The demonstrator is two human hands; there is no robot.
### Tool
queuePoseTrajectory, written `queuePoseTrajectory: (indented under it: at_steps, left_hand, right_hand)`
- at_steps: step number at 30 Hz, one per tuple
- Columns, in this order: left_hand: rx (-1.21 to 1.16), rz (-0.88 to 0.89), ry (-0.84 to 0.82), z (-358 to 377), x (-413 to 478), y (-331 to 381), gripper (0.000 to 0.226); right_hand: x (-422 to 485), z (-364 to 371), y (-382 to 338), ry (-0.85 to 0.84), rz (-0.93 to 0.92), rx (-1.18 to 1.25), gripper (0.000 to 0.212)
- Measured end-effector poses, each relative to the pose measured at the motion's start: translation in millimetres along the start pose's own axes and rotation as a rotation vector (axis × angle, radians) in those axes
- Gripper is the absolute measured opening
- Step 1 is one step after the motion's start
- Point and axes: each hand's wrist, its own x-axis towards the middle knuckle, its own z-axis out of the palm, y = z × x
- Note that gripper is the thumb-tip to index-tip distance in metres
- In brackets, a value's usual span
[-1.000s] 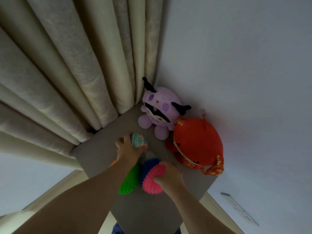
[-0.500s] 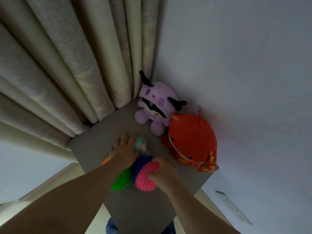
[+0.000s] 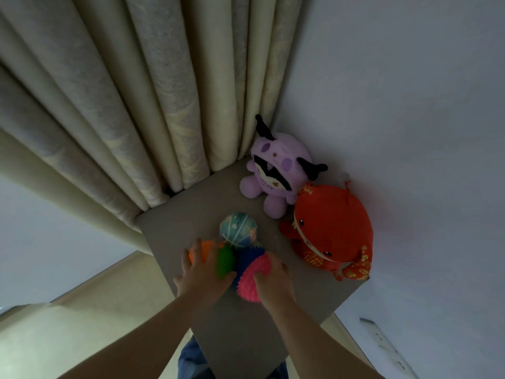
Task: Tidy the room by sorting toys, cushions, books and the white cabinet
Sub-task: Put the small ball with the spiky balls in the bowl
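Observation:
On the grey cabinet top (image 3: pixel 191 212) a cluster of spiky balls lies near the front edge: orange (image 3: pixel 209 246), green (image 3: pixel 225 259), dark blue (image 3: pixel 247 259) and pink (image 3: pixel 255 279). My left hand (image 3: pixel 200 273) rests over the orange and green balls, fingers spread. My right hand (image 3: pixel 274 283) grips the pink spiky ball from the right. A patterned teal ball (image 3: pixel 238 233) sits free just behind the cluster. A purple plush (image 3: pixel 276 173) and a red plush (image 3: pixel 332 228) stand by the wall.
Cream curtains (image 3: pixel 136 105) hang behind and to the left of the cabinet top. A white wall (image 3: pixel 410 132) runs along the right. A wall socket (image 3: pixel 385 343) shows low at right. Pale floor (image 3: pixel 82 318) lies below on the left.
My left hand let go of the patterned teal ball and slid back onto the orange and green spiky balls. My right hand stayed on the pink ball.

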Motion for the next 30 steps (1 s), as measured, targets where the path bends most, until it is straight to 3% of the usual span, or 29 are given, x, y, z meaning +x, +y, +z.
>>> queuePoseTrajectory:
  at_steps: [4, 10, 15, 20, 24, 30]
  left_hand:
    - [-0.103, 0.066, 0.004, -6, 16, -15, 0.092]
    - [-0.041, 0.121, -0.02, -18, 33, -26, 0.096]
    - [-0.05, 0.124, -0.065, -31, 23, -26, 0.095]
    - [-0.041, 0.14, 0.034, -36, -2, -27, 0.093]
    - [-0.164, 0.088, 0.19, -35, -23, -25, 0.09]
    - [-0.583, -0.13, 0.458, -22, -87, -16, 0.076]
  right_hand:
    - [3, 6, -7, 0.043, -0.011, 0.051, 0.056]
    - [3, 25, -18, 0.087, 0.055, 0.187, 0.06]
    - [9, 28, -20, 0.087, 0.102, 0.191, 0.058]
    - [-2, 25, -20, 0.077, 0.129, 0.078, 0.067]
    - [-13, 15, -17, 0.095, 0.02, 0.026, 0.068]
    - [-46, -1, -23, 0.052, -0.316, -0.107, 0.043]
